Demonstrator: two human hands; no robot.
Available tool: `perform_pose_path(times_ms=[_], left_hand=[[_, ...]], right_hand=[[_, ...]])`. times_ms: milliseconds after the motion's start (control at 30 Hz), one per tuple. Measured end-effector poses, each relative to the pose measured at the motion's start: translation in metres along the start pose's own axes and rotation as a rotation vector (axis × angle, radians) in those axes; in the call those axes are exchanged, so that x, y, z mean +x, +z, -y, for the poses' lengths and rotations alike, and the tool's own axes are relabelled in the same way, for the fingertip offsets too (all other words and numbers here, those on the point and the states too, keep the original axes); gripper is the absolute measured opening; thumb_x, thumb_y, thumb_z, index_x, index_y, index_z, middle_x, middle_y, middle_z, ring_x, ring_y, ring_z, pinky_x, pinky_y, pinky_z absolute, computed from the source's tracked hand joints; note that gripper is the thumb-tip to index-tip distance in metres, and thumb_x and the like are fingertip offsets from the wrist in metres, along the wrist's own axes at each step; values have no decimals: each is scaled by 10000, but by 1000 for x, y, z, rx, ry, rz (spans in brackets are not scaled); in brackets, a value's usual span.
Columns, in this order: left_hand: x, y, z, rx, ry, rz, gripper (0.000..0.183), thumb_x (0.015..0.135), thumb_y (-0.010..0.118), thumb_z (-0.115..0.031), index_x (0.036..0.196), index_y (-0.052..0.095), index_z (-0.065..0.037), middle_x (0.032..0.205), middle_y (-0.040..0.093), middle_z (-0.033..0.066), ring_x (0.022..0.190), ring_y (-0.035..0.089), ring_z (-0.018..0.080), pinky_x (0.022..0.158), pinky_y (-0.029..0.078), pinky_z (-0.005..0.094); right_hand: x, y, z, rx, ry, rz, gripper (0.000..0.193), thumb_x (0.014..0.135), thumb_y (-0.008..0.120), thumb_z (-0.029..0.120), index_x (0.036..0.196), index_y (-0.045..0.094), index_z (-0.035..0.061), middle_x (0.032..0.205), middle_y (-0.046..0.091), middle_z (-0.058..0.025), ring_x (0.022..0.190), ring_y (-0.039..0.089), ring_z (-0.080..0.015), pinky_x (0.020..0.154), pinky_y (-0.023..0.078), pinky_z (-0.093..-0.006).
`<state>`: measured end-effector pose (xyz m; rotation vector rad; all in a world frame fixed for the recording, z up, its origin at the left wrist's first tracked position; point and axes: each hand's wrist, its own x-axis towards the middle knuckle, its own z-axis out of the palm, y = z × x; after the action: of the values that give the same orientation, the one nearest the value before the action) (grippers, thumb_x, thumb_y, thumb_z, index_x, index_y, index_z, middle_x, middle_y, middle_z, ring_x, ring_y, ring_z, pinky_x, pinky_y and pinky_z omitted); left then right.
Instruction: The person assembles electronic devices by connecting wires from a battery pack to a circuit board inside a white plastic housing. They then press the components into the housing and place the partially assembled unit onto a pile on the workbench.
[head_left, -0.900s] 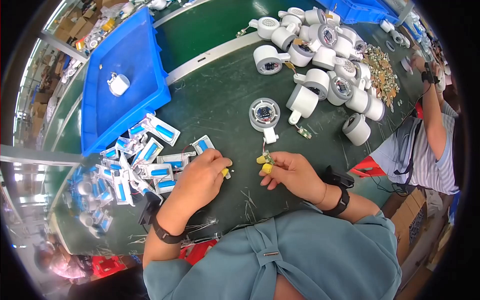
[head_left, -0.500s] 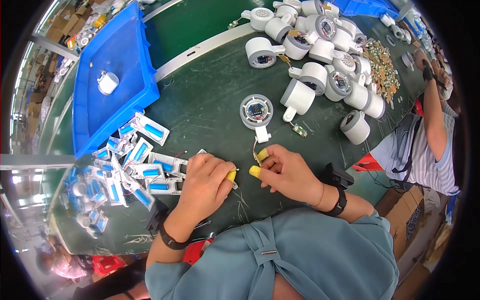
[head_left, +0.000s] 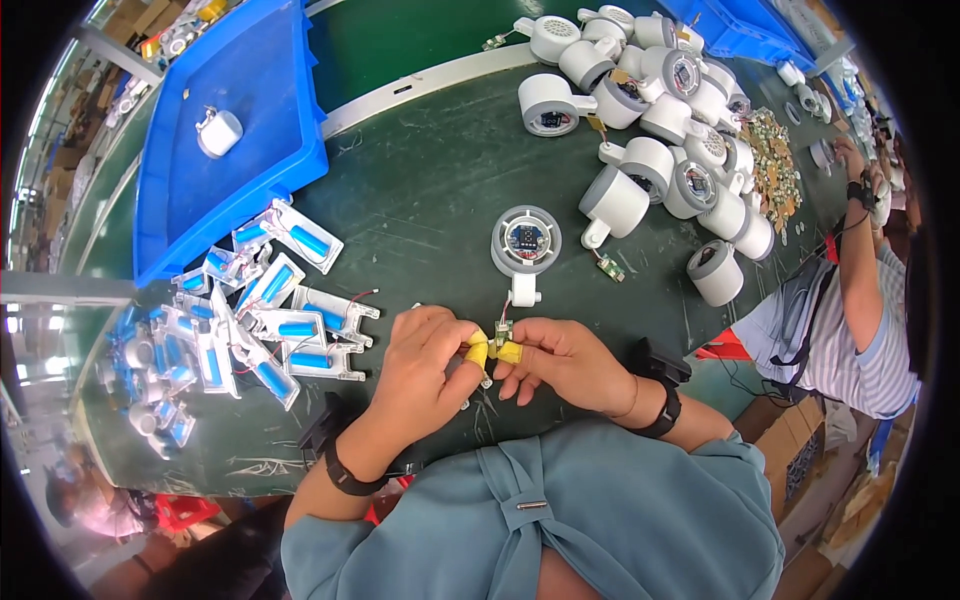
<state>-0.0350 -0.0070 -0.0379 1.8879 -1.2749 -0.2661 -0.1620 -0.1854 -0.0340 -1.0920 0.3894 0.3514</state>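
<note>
A small green circuit board (head_left: 503,329) stands upright between my hands, tied by a thin red wire to a round white-and-grey device housing (head_left: 526,243). My right hand (head_left: 572,368) pinches this board with thumb and forefinger in yellow finger tape. My left hand (head_left: 428,362), its tips also taped yellow, is closed in a pinch right against the board; what its fingertips grip is hidden. Pale ends of a part poke out beneath the left fingers. The housing rests face up on the green table (head_left: 420,220), showing a round board inside.
Left lie several white battery cases (head_left: 320,330) with blue cells, beside a blue tray (head_left: 240,190) holding one white part (head_left: 218,132). Many white housings (head_left: 650,120) crowd the far right, near a heap of small boards (head_left: 772,170). A co-worker's arm (head_left: 865,250) reaches in at right.
My hands have come together, the left fingertips now meeting the circuit board held by the right. The board has turned to a more upright pose. The whole view has shifted slightly.
</note>
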Motion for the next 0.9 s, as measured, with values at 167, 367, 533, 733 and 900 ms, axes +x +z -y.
perform_pose_path(times_ms=[167,367,533,733,900], left_hand=[[0,-2,2,-27,19,18,261,736,659,-21,993,614,-32,903,614,110,894,586,310,830,426,403],[4,-11,3,-72,0,112,247,727,645,-11,970,605,-34,890,603,99,878,573,300,838,421,400],[6,-11,6,-108,29,94,222,717,646,-23,932,595,-42,819,582,78,818,566,284,808,416,395],[7,-12,8,-106,61,87,217,709,655,-39,911,578,-52,765,569,57,784,567,270,783,411,393],[11,-20,10,-102,108,166,214,709,654,-45,905,569,-54,771,570,57,803,567,272,790,411,397]], right_hand=[[2,1,-2,-64,-15,9,185,1043,464,112,1102,576,-23,964,661,-81,821,683,-144,670,559,-253],[3,2,-6,-184,-26,-4,170,1032,475,90,1102,589,-14,942,651,-69,816,677,-129,634,553,-238],[4,5,-7,-206,-71,-17,166,1026,487,87,1065,607,-21,937,652,-68,819,675,-123,614,557,-237],[5,7,-6,-210,-86,-37,159,1019,500,78,1035,617,-29,944,654,-71,826,676,-123,609,563,-236],[4,13,-6,-244,-103,-63,145,1009,509,58,1012,620,-34,947,654,-72,821,675,-117,612,564,-236]])
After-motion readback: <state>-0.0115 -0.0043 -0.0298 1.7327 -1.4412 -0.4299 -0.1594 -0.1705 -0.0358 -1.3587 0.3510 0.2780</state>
